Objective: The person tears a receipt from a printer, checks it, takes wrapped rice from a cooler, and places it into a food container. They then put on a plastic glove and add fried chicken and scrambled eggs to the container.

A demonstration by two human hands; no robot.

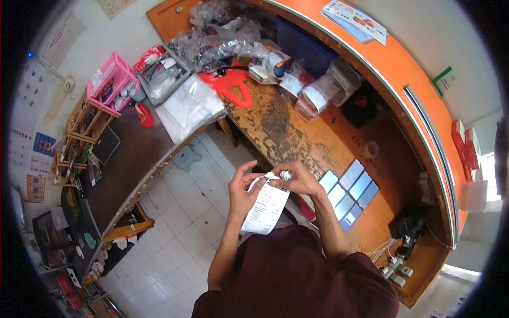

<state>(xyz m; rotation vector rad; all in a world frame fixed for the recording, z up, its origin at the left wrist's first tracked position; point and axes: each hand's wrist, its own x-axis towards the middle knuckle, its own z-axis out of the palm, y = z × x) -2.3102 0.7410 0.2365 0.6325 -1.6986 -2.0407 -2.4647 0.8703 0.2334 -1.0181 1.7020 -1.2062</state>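
A white printed paper slip (266,208), like a receipt, hangs from both hands in front of my chest. My left hand (245,186) pinches its upper left edge between thumb and fingers, the other fingers raised. At the top right, my right hand (298,180) grips the slip, where a small crumpled or rolled bit of paper shows at the fingertips. To the right of my right hand, several smartphones (341,205) lie side by side on the worn wooden desk (278,124).
Clear plastic bags (222,47) and a red plastic bag (229,85) lie at the desk's far end. White bags (190,106), a grey bin (163,74) and a pink basket (112,85) stand on the left counter. Chargers with cables (396,267) sit at the right. An orange ledge (403,63) curves around.
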